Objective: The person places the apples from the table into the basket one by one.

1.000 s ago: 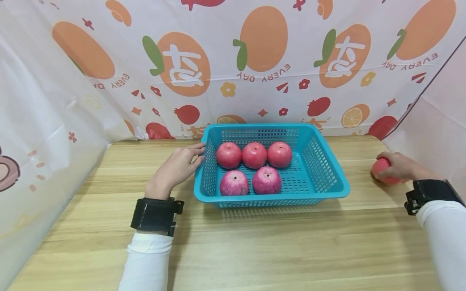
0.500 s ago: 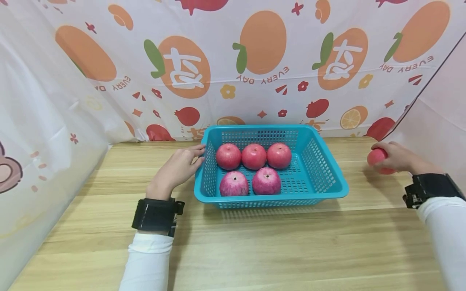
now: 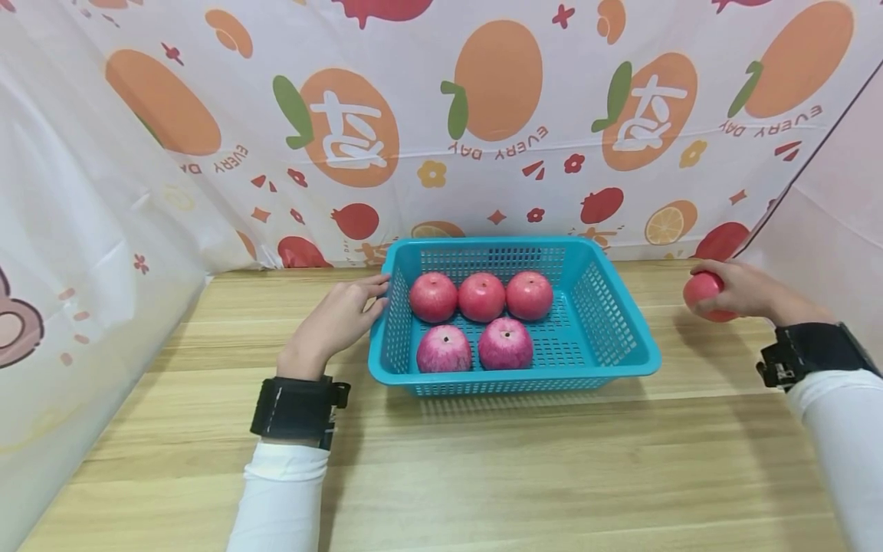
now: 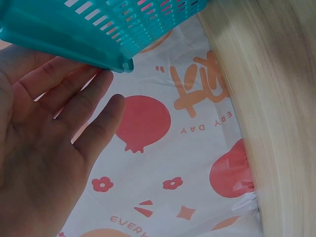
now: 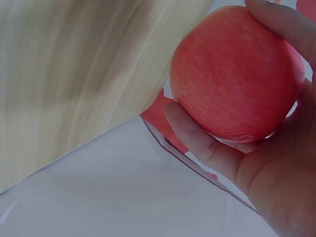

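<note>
My right hand [image 3: 748,291] grips a red apple [image 3: 704,291] above the table's right side, its shadow on the wood below. The right wrist view shows fingers and thumb curled round the apple [image 5: 237,74]. At the left end of a blue plastic basket [image 3: 624,307], my left hand [image 3: 338,322] touches the rim with its fingertips. In the left wrist view its fairly straight fingers [image 4: 89,98] meet the underside of the basket's rim [image 4: 64,49]. Inside the basket stand a back row of red apples [image 3: 481,297] and two purplish-pink apples [image 3: 506,344] in front.
The basket stands on a light wooden table [image 3: 524,468]. Behind it hangs a white cloth with fruit prints [image 3: 500,80], and pale sheeting [image 3: 103,307] closes the left side. Bare basket floor [image 3: 559,345] shows right of the apples.
My right hand has lifted the apple off the table and moved it slightly left. My left hand and the basket have stayed in place.
</note>
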A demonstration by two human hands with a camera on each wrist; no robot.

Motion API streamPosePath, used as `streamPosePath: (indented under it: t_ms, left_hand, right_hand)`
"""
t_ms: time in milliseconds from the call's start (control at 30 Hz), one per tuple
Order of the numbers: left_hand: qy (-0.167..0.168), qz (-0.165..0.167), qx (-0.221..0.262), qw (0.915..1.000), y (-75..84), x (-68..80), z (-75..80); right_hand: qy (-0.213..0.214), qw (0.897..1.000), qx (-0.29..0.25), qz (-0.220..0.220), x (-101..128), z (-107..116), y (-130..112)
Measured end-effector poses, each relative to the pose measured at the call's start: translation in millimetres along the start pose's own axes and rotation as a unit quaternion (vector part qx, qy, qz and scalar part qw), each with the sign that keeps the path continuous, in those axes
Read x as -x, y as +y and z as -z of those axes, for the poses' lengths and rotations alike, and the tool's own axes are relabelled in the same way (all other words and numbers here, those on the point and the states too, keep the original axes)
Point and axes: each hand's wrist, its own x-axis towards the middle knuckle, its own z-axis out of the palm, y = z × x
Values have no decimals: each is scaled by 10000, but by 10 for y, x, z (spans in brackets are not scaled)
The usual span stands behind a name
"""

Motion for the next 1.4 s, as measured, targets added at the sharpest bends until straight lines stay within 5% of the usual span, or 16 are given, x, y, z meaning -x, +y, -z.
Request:
streamPosePath:
  t_ms: [333, 1100, 1400]
  left_hand:
    - [-10, 19, -11, 10000, 11, -3, 4]
    - [-27, 44, -22, 10000, 0, 12, 3]
    - [-46, 79, 40, 10000, 2, 5, 2]
  right_hand:
    - [-140, 9987, -375, -317, 21, 34, -75]
    - [369, 9991, 30, 227, -52, 94, -358]
    - [277, 9995, -35, 133, -71, 134, -482]
